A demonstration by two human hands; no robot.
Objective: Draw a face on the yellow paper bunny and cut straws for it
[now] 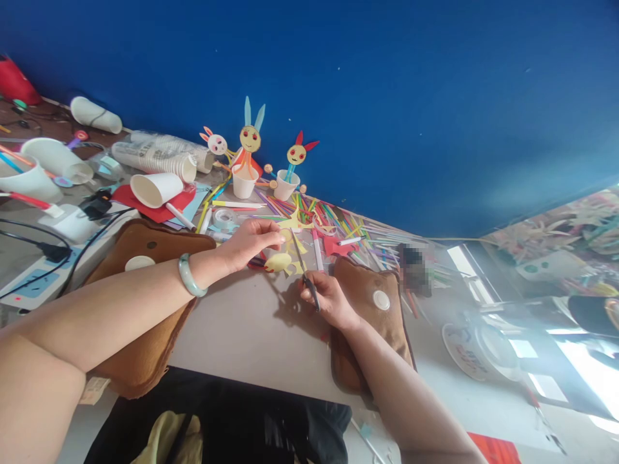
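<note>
My left hand (254,245), with a pale bangle at the wrist, is closed in a pinch over the table. Between its fingertips is what looks like a small piece of yellow paper (288,236), partly hidden by the fingers. My right hand (329,298) grips black-handled scissors (300,259), their blades pointing away from me beside the left fingertips. Just below lies a yellow oval paper cutout (278,262). Yellow paper scraps (296,220) lie behind the blades, and a red paper scrap (336,246) is to the right.
Brown plush warmers (140,309) flank my hands. Rabbit-faced figures stand in paper cups (244,182) by the blue wall (387,96). Coloured pipe cleaners (309,209) and tape (224,218) lie in front. Left are cup stacks (155,158) and a power strip (36,277); right, a plate (467,354).
</note>
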